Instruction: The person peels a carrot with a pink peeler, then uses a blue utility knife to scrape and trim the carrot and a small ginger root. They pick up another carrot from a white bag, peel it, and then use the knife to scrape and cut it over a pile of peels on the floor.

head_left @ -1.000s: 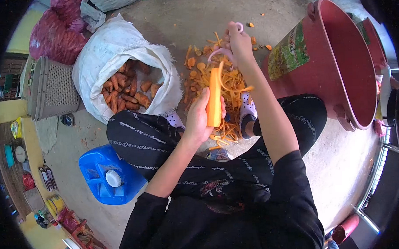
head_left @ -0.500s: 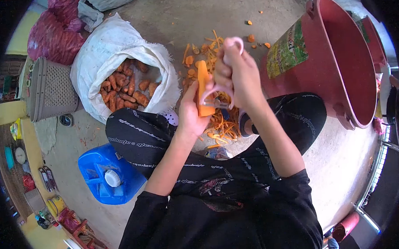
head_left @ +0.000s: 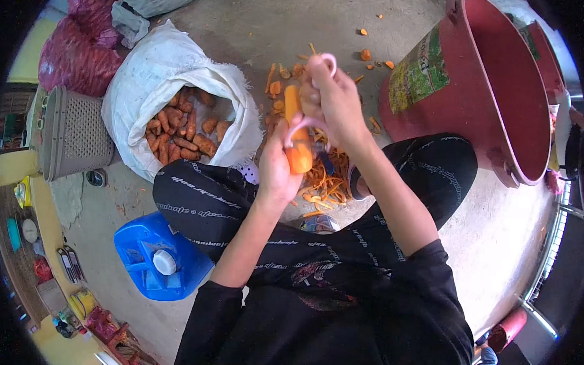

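An orange peeled carrot (head_left: 299, 158) stands out lengthwise from my left hand (head_left: 275, 167), whose fingers are closed round its lower part. Closed on the handle of a pale pink peeler (head_left: 308, 122), my right hand (head_left: 336, 104) is just right of the carrot, with the peeler's head across the carrot's middle. Slight blur hides the blade's exact contact. Beneath both hands, orange peelings (head_left: 324, 181) and carrot pieces lie on the floor between my legs.
An open white sack (head_left: 166, 71) of unpeeled carrots (head_left: 190, 131) is at the left, beside a grey basket (head_left: 81, 135). A blue jerrycan (head_left: 153, 252) stands near my left knee. At the right is a big red tub (head_left: 455, 80). Red mesh sacks (head_left: 78, 58) lie at upper left.
My right hand and the peeler have shifted slightly left and toward the carrot. The carrot has turned a little in my left hand, and its lower end now looks rounder.
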Available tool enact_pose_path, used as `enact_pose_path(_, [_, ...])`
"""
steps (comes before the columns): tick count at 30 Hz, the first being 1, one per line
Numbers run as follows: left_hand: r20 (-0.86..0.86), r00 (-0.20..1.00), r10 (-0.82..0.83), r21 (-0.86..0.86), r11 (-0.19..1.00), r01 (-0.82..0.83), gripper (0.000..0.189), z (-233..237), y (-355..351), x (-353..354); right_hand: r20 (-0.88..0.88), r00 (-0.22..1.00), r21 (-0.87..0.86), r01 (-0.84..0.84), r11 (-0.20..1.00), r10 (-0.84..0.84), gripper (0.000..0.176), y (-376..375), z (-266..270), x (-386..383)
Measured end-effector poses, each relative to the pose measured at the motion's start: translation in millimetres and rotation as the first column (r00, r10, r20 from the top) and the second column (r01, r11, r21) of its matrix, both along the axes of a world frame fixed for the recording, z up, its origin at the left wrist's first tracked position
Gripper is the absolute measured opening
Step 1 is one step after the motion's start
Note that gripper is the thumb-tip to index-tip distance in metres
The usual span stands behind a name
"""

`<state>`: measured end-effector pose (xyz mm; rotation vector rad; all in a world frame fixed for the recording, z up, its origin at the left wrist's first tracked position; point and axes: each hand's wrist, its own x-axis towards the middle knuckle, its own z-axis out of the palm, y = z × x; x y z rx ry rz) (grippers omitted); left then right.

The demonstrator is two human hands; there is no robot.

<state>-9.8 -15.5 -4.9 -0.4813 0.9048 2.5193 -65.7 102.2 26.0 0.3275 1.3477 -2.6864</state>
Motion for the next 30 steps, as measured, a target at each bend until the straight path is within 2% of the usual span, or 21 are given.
enact_pose_path(1, [0.005,1.0,-0.02,0.06,0.998,0.02,0.022,-3.0,-0.3,2.1,-0.005,0.998,0.052,0.064,0.997,-0.064,0.031,1.0,1.7,-10.0])
enact_pose_path(3, [0.015,0.998,-0.066,0.171,0.983,0.063,0.025,-11.7,-2.5,8.1,-0.02,0.994,0.045,0.106,0.993,-0.105,0.029,8.7,-1.8,-36.9])
enact_pose_path(6, [0.031,0.997,-0.075,0.166,0.984,0.069,0.031,-12.4,0.9,5.5,-0.067,0.984,0.127,0.17,0.977,-0.163,0.029,15.7,-15.5,-67.5])
enact_pose_path(7, [-0.012,0.994,-0.106,0.148,0.983,0.107,0.036,-10.5,0.3,5.0,-0.084,0.981,0.149,0.188,0.971,-0.177,0.03,16.1,-23.2,-78.3])
enact_pose_path(8, [-0.03,0.991,-0.131,0.122,0.984,0.134,0.037,-4.6,0.5,5.4,-0.11,0.976,0.281,0.211,0.936,-0.187,0.031,18.9,-33.8,-92.4])
enact_pose_path(10, [-0.057,0.981,-0.187,0.063,0.98,0.19,0.04,10.0,1.4,8.2,-0.16,0.966,0.521,0.258,0.814,-0.203,0.032,27.0,-45.6,-107.3])
enact_pose_path(11, [-0.049,0.982,-0.185,0.076,0.979,0.188,0.041,10.6,0.6,7.4,-0.092,0.988,0.751,0.149,0.643,-0.122,0.034,35.7,-43.4,-105.9])
enact_pose_path(14, [-0.073,0.993,-0.093,-0.065,0.994,0.088,0.043,-1.3,1.5,2.6,-0.358,0.921,0.847,0.389,0.361,-0.152,0.033,44.8,-72.6,-112.5])
enact_pose_path(15, [-0.077,0.993,-0.092,-0.02,0.996,0.091,0.042,-4.8,-1.1,0.5,-0.321,0.927,0.705,0.37,0.605,-0.194,0.033,42.1,-61.6,-105.1])
enact_pose_path(16, [-0.038,0.997,-0.07,-0.008,0.998,0.069,0.04,-4.9,-2.4,-0.9,-0.27,0.936,0.5,0.337,0.798,-0.225,0.033,37.7,-36.7,-86.3])
enact_pose_path(17, [0.003,0.999,-0.053,0.002,0.999,0.053,0.037,-4.5,-3.2,-1.2,-0.208,0.946,0.25,0.295,0.922,-0.247,0.033,33.4,-13.4,-65.3])
enact_pose_path(20, [0.039,0.999,-0.018,0.031,0.999,0.017,0.028,-3.3,-3.5,-2.6,-0.007,0.986,-0.002,0.166,0.986,-0.166,0.033,16.1,35.1,-12.9])
enact_pose_path(24, [0.066,0.997,-0.037,0.158,0.987,0.026,0.021,4.2,-2.4,-6.0,0.047,0.998,-0.077,-0.036,0.996,0.04,0.032,5.5,36.0,26.4])
enact_pose_path(25, [0.021,0.999,-0.044,0.134,0.99,0.041,0.021,2.7,-3.5,-4.6,0.053,0.997,-0.082,-0.046,0.996,0.05,0.031,2.8,36.0,30.3])
enact_pose_path(28, [-0.048,0.997,-0.065,0.372,0.925,0.078,0.022,-7.0,-3.8,-3.5,0.046,0.997,-0.048,-0.055,0.997,0.058,0.029,-3.1,31.9,33.2])
enact_pose_path(30, [0.046,0.999,-0.022,0.167,0.986,0.014,0.022,6.5,1.8,-2.6,0.034,0.999,-0.02,-0.039,0.999,0.04,0.028,-3.3,28.0,32.3])
